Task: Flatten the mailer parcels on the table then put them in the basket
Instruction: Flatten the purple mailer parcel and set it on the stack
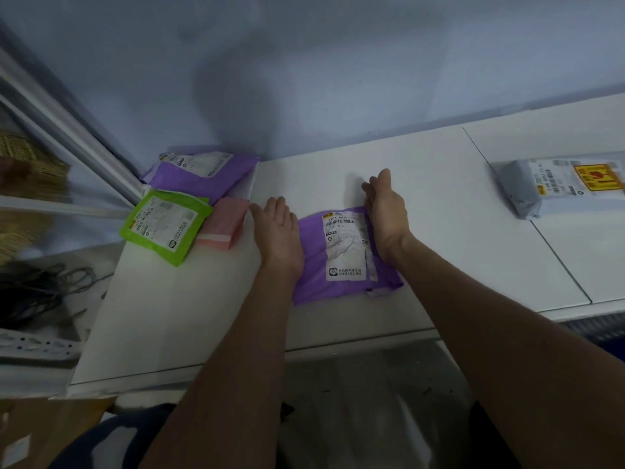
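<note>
Near the table's middle, the purple mailer lies between the left hand and right hand, each grip flat-fingered, pressing its side edges, clasping nothing.

- Left hand and right hand lie flat on either side of a purple mailer on the white desk.
- Green, pink and second purple mailers left; grey parcel right.

Tangled black cables at left, brown cardboard box bottom-left, bluish wall behind.
</note>
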A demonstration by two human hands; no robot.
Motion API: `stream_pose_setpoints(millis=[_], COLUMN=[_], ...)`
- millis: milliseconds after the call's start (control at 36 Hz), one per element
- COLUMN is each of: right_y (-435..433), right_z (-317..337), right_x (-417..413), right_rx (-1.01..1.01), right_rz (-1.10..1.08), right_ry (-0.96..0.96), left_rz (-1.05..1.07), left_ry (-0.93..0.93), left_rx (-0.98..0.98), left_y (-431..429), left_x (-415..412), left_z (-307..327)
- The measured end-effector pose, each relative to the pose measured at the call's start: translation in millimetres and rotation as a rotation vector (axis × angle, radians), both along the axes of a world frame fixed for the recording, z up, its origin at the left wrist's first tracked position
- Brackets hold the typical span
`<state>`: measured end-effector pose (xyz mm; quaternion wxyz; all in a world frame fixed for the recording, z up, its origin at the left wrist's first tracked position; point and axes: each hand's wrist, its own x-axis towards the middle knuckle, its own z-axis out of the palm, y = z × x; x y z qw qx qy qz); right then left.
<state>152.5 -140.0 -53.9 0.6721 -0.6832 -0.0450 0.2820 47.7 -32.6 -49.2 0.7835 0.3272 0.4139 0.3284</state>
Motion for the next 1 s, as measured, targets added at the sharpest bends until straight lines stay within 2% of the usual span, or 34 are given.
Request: stream_pose_setpoints(millis=[28,111,167,194,250,361,389,472,528,639,833,1000], right_y=[2,4,3,4,4,-9,-12,-14,-16,-21,-26,-27], right_z=[3,15,22,21,18,3,-3,-26,-30,-33,-24,-25], right_x=[-2,-13,-26,-31,-38,-46,-47,-47,-50,-55,-60,-57], right_rx=[-0.056,-0.221,-0.295,-0.329,-0.41,-0.589,-0.632,-0.767,-0.806,-0.871,-0.793,-0.81], right_rz=[0.017,0.137,0.238,0.292,0.381,0.487,0.527,0.6,0.584,0.558,0.507,0.511], right_ry=[-0.047,-0.277,-0.467,-0.558,-0.71,-0.968,-1.012,-1.145,-1.112,-1.083,-1.023,-1.025], left_rz=[-0.037,-0.253,-0.393,-0.439,-0.465,-0.426,-0.459,-0.498,-0.573,-0.688,-0.709,-0.758], left_ry=[-0.008,0.249,0.359,0.403,0.516,0.742,0.765,0.841,1.002,1.231,1.295,1.309], left_rx=[0.046,0.245,0.35,0.475,0.732,1.093,1.085,1.234,1.438,1.549,1.585,1.636], left_y=[-1,-13,-25,-31,-39,-45,-47,-47,-44,-45,-49,-46], left_x=[1,4,5,7,11,-3,-10,-21,-23,-33,-34,-35], left_z=[-2,5,12,15,10,-6,-6,-24,-40,-47,-44,-43])
